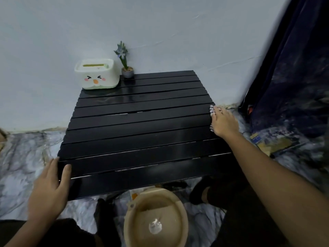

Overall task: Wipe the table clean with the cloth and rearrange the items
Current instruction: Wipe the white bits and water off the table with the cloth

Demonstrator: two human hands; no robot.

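A low black slatted table [138, 125] stands against a pale wall. At its far left corner sit a white tissue box with a cartoon face [97, 73] and a small potted plant with blue flowers [126, 68]. My right hand [223, 123] presses a striped cloth [211, 111] against the table's right edge; only bits of the cloth show past my fingers. My left hand [49, 188] grips the table's near left corner, thumb on top.
A beige basin [156, 220] with a small clear object inside stands on the marble-patterned floor below the table's near edge. Dark curtain [292, 68] hangs at the right, with books or boxes [267, 142] on the floor beside it.
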